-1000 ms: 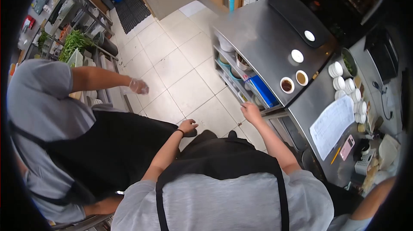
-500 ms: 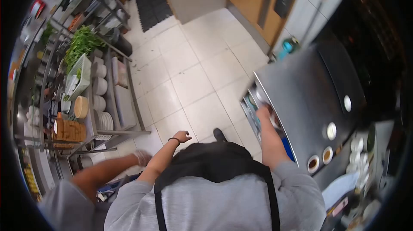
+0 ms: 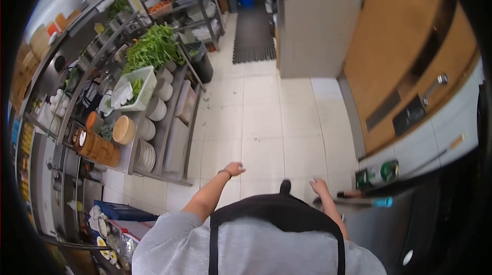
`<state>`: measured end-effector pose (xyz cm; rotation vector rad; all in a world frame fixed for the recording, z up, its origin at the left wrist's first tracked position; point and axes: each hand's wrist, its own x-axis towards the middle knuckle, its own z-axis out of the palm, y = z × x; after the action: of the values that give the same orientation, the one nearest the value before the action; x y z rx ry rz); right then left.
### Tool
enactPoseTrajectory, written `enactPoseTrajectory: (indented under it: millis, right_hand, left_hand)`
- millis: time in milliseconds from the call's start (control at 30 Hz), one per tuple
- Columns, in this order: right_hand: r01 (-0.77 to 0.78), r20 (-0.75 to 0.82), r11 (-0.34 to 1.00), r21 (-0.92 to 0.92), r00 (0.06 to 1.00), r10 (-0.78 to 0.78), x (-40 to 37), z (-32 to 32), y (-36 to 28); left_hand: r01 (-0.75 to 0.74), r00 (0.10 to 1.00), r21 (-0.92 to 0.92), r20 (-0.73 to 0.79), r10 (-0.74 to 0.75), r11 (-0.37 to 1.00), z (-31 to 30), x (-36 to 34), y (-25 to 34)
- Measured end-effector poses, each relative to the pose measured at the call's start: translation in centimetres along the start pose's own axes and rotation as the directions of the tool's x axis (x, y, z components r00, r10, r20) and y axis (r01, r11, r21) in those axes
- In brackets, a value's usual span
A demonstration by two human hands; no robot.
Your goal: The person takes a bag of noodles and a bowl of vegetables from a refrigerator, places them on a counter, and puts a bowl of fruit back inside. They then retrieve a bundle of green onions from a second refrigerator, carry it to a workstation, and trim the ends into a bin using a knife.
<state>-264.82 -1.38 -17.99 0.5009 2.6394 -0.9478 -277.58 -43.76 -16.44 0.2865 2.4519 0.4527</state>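
Note:
My left hand (image 3: 234, 168) hangs out in front of me over the tiled floor (image 3: 266, 121), fingers loosely apart and holding nothing; a dark band sits on its wrist. My right hand (image 3: 319, 186) is lower right, fingers spread and empty, just left of the corner of the steel counter (image 3: 379, 224). A bottle with a blue cap (image 3: 382, 202) lies at that counter's edge, close to the right hand but not touched. My grey shirt and black apron fill the bottom of the view.
Steel shelving (image 3: 174, 121) runs along the left with stacked plates (image 3: 146, 156), bowls, bamboo steamers (image 3: 100, 148) and a white basket of greens (image 3: 136, 85). A black mat (image 3: 253, 34) lies far ahead. A wooden door (image 3: 400, 44) stands on the right.
My view has swung away from the steel counter toward the aisle. My right hand has come off the shelf under the counter. The co-worker on the left is out of view.

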Motion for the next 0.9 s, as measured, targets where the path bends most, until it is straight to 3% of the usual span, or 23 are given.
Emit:
enactPoseTrajectory:
  millis: [67,167,233,300,367,400,467,500,567,600,700,767,800,833,867,900]
  right_hand:
    - [0.059,-0.003,0.991,-0.12,0.998,-0.06,5.2,-3.3,-2.1]
    - [0.122,0.04,0.991,-0.052,0.992,-0.12,14.1,-6.8,-5.4]
    - [0.162,0.09,0.978,-0.131,0.984,-0.151,20.0,-7.4,-9.3]
    - [0.192,0.145,0.956,-0.222,0.976,-0.162,24.9,-7.7,-13.4]
    - [0.324,0.217,0.94,-0.104,0.93,-0.297,28.8,-7.3,-19.9]
    - [0.344,0.213,0.932,-0.114,0.925,-0.316,30.7,-7.1,-22.9]
    - [0.391,0.292,0.912,-0.124,0.893,-0.343,34.1,-5.8,-28.3]
    - [0.398,0.304,0.909,-0.127,0.888,-0.346,35.4,-4.9,-29.6]
    - [0.496,0.272,0.86,-0.12,0.849,-0.452,39.1,-3.1,-32.5]
    - [0.491,0.312,0.861,-0.131,0.845,-0.434,40.4,-2.6,-33.4]
    - [0.433,0.354,0.896,-0.099,0.857,-0.375,44.7,-1.2,-34.4]
    - [0.405,0.305,0.909,-0.102,0.882,-0.359,48.1,-0.3,-31.6]
    - [0.344,0.335,0.923,-0.174,0.902,-0.273,49.2,-0.4,-30.0]
    - [0.285,0.358,0.927,-0.245,0.915,-0.186,50.5,-0.7,-27.9]
    - [0.346,0.412,0.849,-0.399,0.895,-0.171,52.7,0.2,-24.2]
    - [0.391,0.48,0.763,-0.515,0.869,-0.121,53.8,-0.1,-21.7]
  left_hand:
    - [0.056,0.998,0.042,-0.003,-0.056,0.998,-1.2,0.9,-3.8]
    - [0.232,0.973,-0.006,0.019,-0.232,0.973,-3.8,0.4,-7.5]
    - [0.352,0.916,-0.17,-0.139,-0.376,0.921,-4.6,-1.1,-9.8]
    - [0.445,0.832,-0.366,-0.168,-0.529,0.817,-4.4,-2.8,-11.4]
    - [0.534,0.793,-0.414,-0.055,-0.606,0.737,-1.7,-2.8,-14.8]
    - [0.532,0.807,-0.311,-0.094,-0.583,0.787,1.3,-2.4,-17.3]
    - [0.654,0.748,-0.28,0.103,-0.655,0.703,2.2,-3.8,-16.3]
    - [0.691,0.707,-0.099,0.297,-0.642,0.716,3.3,-2.4,-16.3]
    - [0.703,0.703,-0.222,0.356,-0.615,0.675,3.3,-2.6,-18.0]
    - [0.711,0.698,-0.253,0.366,-0.615,0.656,2.5,-2.0,-18.8]
    - [0.668,0.744,-0.326,0.261,-0.615,0.669,-3.2,2.4,-23.3]
    - [0.562,0.811,-0.358,0.061,-0.582,0.746,-8.6,6.9,-27.2]
    - [0.774,0.624,-0.284,0.185,-0.759,0.567,-13.5,9.6,-28.6]
    - [0.708,0.706,-0.149,0.122,-0.698,0.69,-17.3,13.2,-30.5]
    - [0.69,0.713,-0.214,0.04,-0.7,0.691,-21.0,16.9,-31.6]
    - [0.662,0.684,-0.393,-0.03,-0.729,0.638,-26.6,19.6,-30.0]
